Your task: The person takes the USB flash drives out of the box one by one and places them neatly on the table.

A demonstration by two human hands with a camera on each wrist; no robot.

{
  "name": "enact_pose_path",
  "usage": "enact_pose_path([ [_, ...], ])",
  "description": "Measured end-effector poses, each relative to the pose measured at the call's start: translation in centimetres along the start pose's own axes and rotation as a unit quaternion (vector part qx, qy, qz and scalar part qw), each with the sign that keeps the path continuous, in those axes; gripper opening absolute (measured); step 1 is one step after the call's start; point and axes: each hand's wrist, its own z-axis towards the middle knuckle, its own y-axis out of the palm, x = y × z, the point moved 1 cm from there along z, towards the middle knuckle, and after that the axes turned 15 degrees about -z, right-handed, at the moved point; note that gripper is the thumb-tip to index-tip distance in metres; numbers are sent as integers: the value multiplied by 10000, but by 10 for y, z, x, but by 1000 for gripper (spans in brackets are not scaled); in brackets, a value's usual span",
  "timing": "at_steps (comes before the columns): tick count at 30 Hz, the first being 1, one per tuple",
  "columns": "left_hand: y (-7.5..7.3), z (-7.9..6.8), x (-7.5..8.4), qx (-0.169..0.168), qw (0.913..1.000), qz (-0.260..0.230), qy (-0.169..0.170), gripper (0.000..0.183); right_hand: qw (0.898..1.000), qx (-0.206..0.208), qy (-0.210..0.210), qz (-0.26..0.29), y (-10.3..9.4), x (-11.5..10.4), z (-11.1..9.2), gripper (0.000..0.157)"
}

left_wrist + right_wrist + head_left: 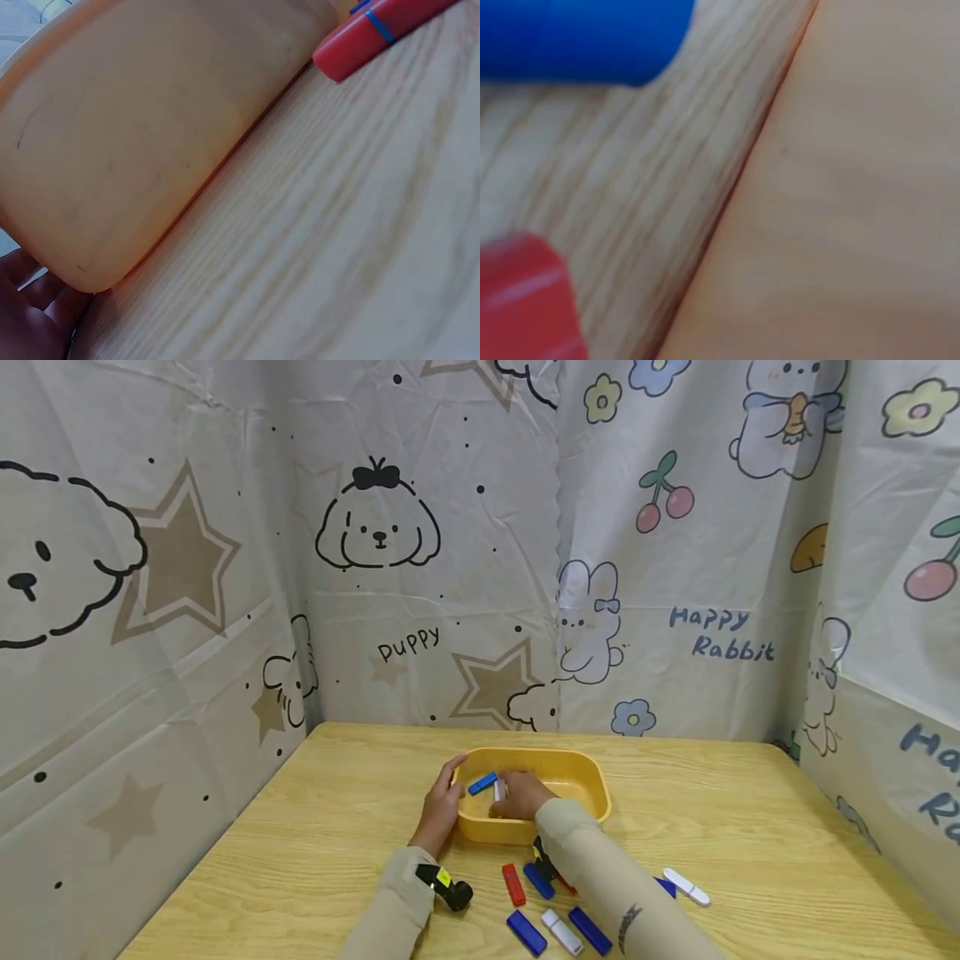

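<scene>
Head view shows the right hand (523,795) pinching a slim white plastic stick (500,790) inside the oblong yellow plastic tub (497,833) the left hand (439,810) grips, seemingly placing it, with release likely called for next.

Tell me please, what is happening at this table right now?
A person's right grip pinches a white USB stick, or something much like one, inside a yellow plastic tub. The left grip rests against the tub's left end. A blue USB stick also lies in the tub. More sticks lie on the wood-grain table, on the near side of the tub: red ones, blue ones and white ones, some partly hidden by the right sleeve.
</scene>
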Motion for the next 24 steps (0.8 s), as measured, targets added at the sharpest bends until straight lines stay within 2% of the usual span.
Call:
enact_pose_path([
  [6,0,0,-1,38,10000,24,27,52,9997,90,-171,-128,1,1,0,60],
  [15,1,-1,0,55,10000,42,-9,51,9995,120,-251,121,1,3,-2,38],
  [20,1,0,0,71,10000,33,-1,51,9981,221,-578,-59,-1,2,-4,33],
  [24,1,0,0,105,9999,85,21,51,9962,138,-847,-131,-2,2,-5,31],
])
